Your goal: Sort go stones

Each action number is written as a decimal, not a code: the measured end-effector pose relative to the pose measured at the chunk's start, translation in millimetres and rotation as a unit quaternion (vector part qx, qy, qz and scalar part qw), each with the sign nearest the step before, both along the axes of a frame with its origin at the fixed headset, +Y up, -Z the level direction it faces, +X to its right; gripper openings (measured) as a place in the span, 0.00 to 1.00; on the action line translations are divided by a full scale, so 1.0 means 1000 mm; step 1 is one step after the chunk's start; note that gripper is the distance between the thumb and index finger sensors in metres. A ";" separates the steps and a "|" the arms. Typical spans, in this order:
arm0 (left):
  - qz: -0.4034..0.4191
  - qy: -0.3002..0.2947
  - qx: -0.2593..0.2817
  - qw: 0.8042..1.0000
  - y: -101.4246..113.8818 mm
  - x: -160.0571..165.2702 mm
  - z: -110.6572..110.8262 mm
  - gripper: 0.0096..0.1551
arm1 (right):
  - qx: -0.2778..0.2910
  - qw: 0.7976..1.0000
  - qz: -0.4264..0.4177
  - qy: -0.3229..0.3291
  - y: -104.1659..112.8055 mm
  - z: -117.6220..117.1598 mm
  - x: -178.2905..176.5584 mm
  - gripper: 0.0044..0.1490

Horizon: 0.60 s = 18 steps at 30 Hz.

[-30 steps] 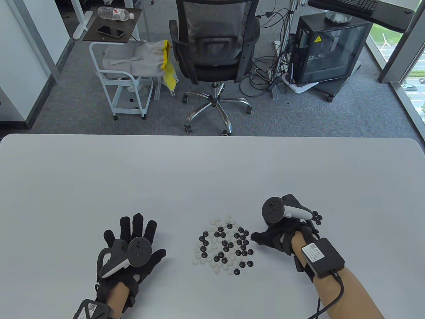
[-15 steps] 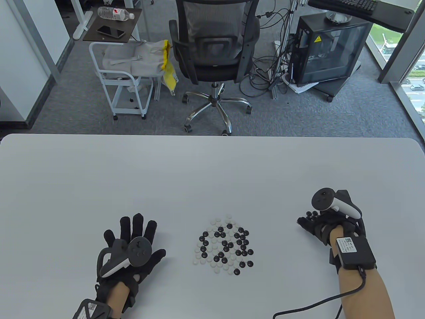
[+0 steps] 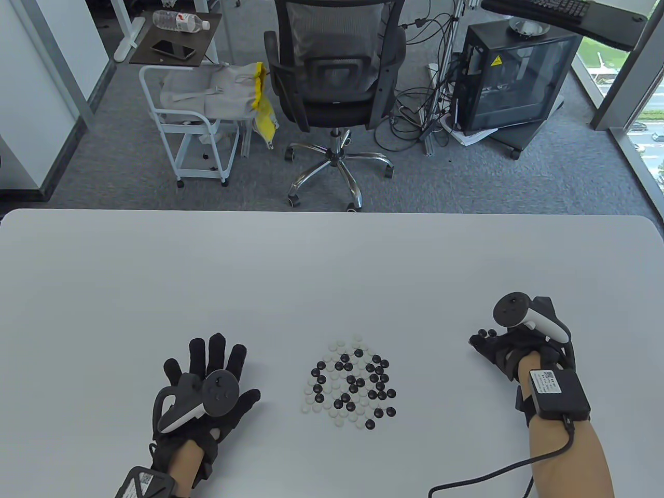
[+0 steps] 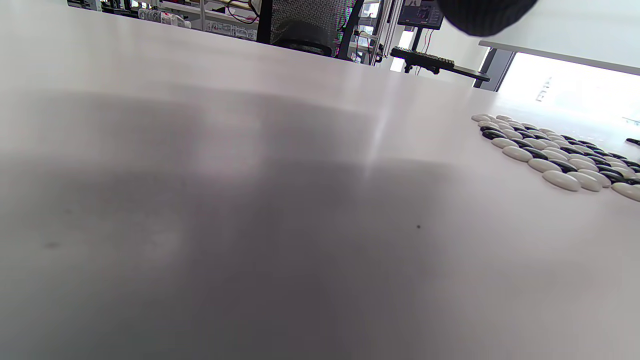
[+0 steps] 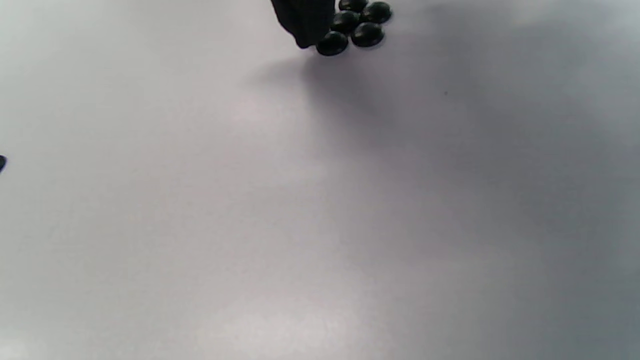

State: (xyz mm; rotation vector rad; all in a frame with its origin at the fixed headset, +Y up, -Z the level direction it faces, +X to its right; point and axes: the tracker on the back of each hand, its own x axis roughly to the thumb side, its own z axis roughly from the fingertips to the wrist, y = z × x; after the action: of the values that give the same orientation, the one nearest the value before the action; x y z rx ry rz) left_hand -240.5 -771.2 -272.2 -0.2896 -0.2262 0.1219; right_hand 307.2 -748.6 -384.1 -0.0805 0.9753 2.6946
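Observation:
A mixed pile of black and white Go stones (image 3: 353, 386) lies on the white table (image 3: 332, 270); the left wrist view shows this pile (image 4: 550, 155) at the right. To its right sits a small cluster of black stones (image 3: 486, 332), seen close in the right wrist view (image 5: 360, 25). My right hand (image 3: 485, 347) is down beside that cluster, fingers loosely bent, and one fingertip (image 5: 305, 20) touches the outermost stone, which lies on the table. My left hand (image 3: 212, 358) lies flat left of the pile, fingers spread, holding nothing.
Bare tabletop stretches behind the stones to the far edge. A black cable (image 3: 482, 477) trails from my right wrist across the near right of the table. An office chair (image 3: 332, 67), a white cart (image 3: 192, 119) and a computer case (image 3: 513, 78) stand on the floor beyond.
My right hand left the pile's right edge, moved right to the black cluster, and has since barely shifted. The left hand has stayed flat in place.

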 end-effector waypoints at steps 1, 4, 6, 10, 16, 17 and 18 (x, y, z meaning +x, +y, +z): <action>0.000 0.001 0.000 1.000 0.000 0.000 0.000 0.52 | 0.007 1.000 -0.007 0.006 0.003 -0.001 -0.005 0.46; 0.001 0.003 -0.003 1.000 0.000 0.000 0.000 0.52 | 0.015 0.999 -0.023 0.035 0.010 -0.004 -0.028 0.46; 0.001 0.003 -0.003 1.000 0.000 0.000 0.000 0.52 | 0.017 0.997 -0.037 0.070 0.014 -0.005 -0.049 0.46; 0.001 0.002 -0.002 1.000 0.000 0.000 0.000 0.52 | 0.014 0.988 -0.072 0.133 0.017 -0.005 -0.091 0.45; 0.001 0.001 0.001 1.000 0.000 0.000 0.000 0.52 | -0.004 0.974 -0.080 0.212 0.010 -0.002 -0.148 0.45; 0.001 0.001 0.001 1.000 0.000 0.000 0.000 0.52 | -0.008 0.972 -0.080 0.221 0.007 -0.001 -0.155 0.45; 0.001 0.001 0.002 1.000 0.001 0.000 0.000 0.52 | -0.011 0.971 -0.078 0.227 0.005 -0.001 -0.160 0.45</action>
State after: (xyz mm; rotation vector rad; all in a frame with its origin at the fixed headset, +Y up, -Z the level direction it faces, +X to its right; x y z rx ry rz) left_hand -240.9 -770.7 -271.9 -0.2861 -0.2251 0.1233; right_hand 147.0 -743.9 -385.0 0.6073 1.0764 2.6050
